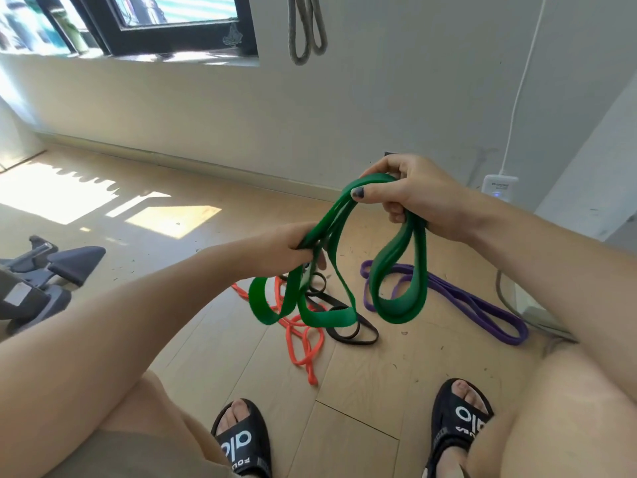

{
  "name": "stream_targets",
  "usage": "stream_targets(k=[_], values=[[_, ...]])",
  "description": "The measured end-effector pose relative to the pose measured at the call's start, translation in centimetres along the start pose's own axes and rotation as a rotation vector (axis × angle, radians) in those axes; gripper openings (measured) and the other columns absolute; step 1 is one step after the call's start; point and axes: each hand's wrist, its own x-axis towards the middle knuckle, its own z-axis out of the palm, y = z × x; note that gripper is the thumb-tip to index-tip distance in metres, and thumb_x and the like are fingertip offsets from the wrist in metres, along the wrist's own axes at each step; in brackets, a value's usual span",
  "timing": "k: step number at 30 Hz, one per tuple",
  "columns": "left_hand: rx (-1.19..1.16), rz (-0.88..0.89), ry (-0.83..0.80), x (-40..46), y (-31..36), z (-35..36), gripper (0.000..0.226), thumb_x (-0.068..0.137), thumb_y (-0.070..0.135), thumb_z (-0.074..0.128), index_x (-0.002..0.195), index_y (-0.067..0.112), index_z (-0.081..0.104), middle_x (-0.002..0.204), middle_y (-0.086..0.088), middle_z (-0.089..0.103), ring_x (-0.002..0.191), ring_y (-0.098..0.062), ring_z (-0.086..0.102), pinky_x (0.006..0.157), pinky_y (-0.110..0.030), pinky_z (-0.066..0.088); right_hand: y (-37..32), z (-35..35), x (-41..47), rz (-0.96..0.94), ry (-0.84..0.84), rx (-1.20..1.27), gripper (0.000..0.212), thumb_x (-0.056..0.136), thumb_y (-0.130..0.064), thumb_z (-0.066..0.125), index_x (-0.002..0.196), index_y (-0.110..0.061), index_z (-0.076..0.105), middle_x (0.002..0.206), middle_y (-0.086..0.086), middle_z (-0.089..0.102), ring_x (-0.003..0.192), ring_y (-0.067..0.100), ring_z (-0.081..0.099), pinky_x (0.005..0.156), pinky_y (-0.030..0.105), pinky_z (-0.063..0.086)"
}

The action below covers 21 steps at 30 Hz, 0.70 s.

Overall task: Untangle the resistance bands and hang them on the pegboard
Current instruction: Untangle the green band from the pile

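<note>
A wide green resistance band hangs in several loops between my hands above the floor. My right hand grips its upper end, thumb over the band. Lower and to the left, my left hand grips a bunch of its strands. On the wooden floor below lie an orange band, a black band and a purple band. The orange and black bands overlap each other. A grey band hangs on the white wall at the top. No pegboard is in view.
My feet in black sandals stand at the bottom. Dark exercise equipment sits on the floor at left. A white power adapter and cable hang on the wall at right. A dark-framed window is top left.
</note>
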Motion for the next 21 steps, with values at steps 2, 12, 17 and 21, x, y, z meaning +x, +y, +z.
stream_targets(k=[2,12,17,21], values=[[-0.003,0.015,-0.010,0.1,0.2,0.2,0.030,0.098,0.005,0.053,0.099,0.035,0.055,0.101,0.000,0.072,0.097,-0.016,0.070,0.094,-0.042,0.058,-0.2,0.3,0.0,0.001,-0.002,0.052,0.028,0.088,-0.016,0.080,0.108,-0.006,0.064,0.079,0.005,0.055,0.054,0.009,0.045,0.050,0.024,0.039],[-0.124,0.019,-0.103,0.2,0.7,0.2,0.044,0.083,0.048,0.079,0.111,0.020,0.059,0.094,0.003,0.062,0.081,-0.011,0.063,0.076,-0.025,0.053,0.0,0.7,0.3,0.025,0.019,0.232,0.023,0.091,-0.014,0.076,0.105,-0.005,0.061,0.067,-0.002,0.052,0.053,0.009,0.041,0.047,0.021,0.035],[-0.212,-0.036,-0.058,-0.1,0.9,0.2,0.042,0.089,0.041,0.074,0.109,0.008,0.059,0.102,-0.019,0.068,0.089,-0.026,0.069,0.080,-0.029,0.059,0.7,0.2,0.8,0.019,0.046,0.205,0.025,0.090,-0.021,0.078,0.104,-0.006,0.063,0.070,-0.002,0.053,0.055,0.009,0.042,0.048,0.022,0.036],[-0.348,-0.069,-0.074,-0.1,0.6,0.2,0.020,0.098,0.018,0.063,0.115,0.013,0.054,0.094,-0.011,0.067,0.089,-0.023,0.071,0.092,-0.039,0.060,2.0,-0.7,1.2,0.038,0.044,0.161,0.030,0.092,-0.026,0.077,0.108,-0.005,0.063,0.069,-0.001,0.051,0.055,0.010,0.040,0.047,0.022,0.036]])
